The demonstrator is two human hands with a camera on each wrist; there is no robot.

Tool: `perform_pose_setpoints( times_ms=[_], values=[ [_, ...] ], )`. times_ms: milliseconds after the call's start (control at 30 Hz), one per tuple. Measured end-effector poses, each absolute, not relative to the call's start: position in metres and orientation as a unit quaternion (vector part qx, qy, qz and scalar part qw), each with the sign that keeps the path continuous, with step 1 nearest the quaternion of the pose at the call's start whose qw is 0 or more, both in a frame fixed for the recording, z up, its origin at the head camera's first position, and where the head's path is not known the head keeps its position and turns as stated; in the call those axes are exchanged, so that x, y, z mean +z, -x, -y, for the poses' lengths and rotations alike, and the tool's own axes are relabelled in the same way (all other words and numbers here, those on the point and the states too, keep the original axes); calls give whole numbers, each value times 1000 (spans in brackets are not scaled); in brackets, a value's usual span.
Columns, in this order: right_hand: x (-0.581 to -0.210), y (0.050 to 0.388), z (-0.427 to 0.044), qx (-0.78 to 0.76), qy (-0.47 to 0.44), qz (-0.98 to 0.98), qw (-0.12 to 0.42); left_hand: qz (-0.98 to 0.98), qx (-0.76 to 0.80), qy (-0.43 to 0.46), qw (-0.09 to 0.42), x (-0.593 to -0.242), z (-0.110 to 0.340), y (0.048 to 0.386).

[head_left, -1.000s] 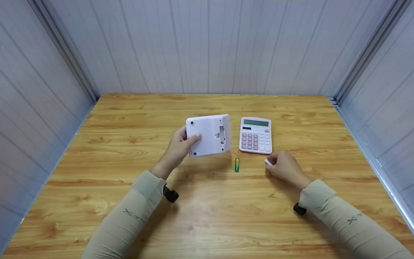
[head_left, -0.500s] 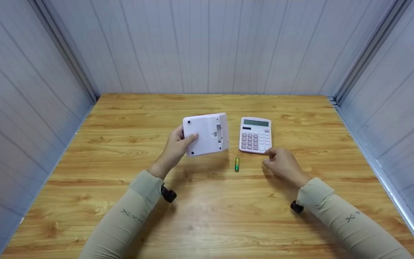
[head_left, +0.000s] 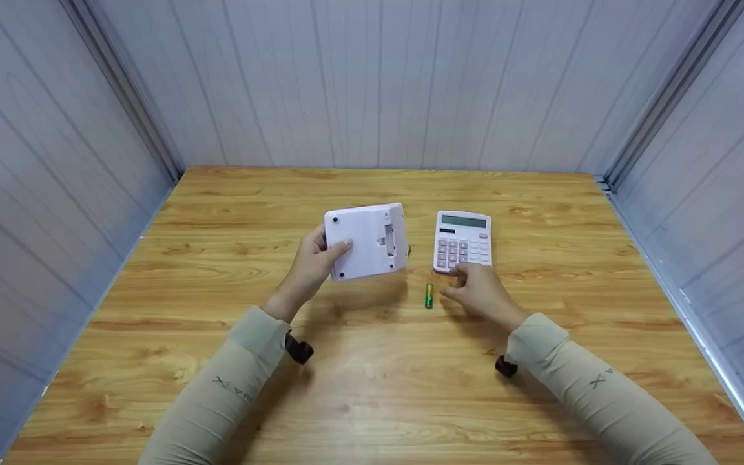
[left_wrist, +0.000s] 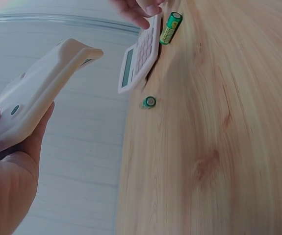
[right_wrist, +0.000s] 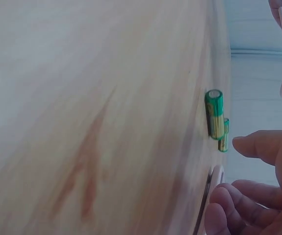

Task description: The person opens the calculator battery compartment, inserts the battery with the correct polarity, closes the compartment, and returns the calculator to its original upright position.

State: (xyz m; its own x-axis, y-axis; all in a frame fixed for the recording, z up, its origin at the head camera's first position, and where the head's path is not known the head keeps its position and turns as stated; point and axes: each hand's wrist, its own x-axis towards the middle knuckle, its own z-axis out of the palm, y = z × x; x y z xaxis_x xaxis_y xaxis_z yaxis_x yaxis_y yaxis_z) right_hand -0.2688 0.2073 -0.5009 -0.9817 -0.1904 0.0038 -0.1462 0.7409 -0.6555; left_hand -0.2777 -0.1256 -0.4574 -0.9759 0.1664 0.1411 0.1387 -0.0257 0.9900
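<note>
My left hand [head_left: 310, 265] grips a pale pink calculator [head_left: 362, 242] by one edge, its thumb on the back. The calculator's back faces me, and an uncovered battery slot shows near its far end. My right hand [head_left: 480, 294] hovers beside a green and yellow battery [head_left: 429, 296] on the table. In the right wrist view, thumb and fingers stand apart with nothing between them, not touching the battery [right_wrist: 214, 114]. A second battery [left_wrist: 149, 102] lies farther back; in the head view the held calculator mostly hides it.
A second pink calculator [head_left: 462, 240] lies face up on the wooden table [head_left: 372, 387], its near edge partly behind my right hand. Pale panel walls [head_left: 372, 84] enclose the back and both sides of the table.
The small pale piece pinched in my right hand one second ago is out of sight. That hand has moved left towards the near battery. My left hand has shifted slightly left with the calculator.
</note>
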Motion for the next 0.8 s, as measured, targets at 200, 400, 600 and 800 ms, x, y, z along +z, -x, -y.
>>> perform_pose_setpoints(
  times_ms=[200, 400, 600, 800],
  values=[
    [-503, 273, -191, -344, 84, -934, 45, -702, 704, -104, 11, -457, 135, 275],
    [-504, 276, -180, -328, 69, -940, 58, -702, 705, -102, 9, -458, 142, 272],
    [-506, 277, -173, -311, 67, -946, 68, -701, 708, -91, 9, -458, 145, 272],
    [-505, 278, -168, -308, 73, -945, 82, -702, 706, -89, 12, -457, 144, 270]
  ],
)
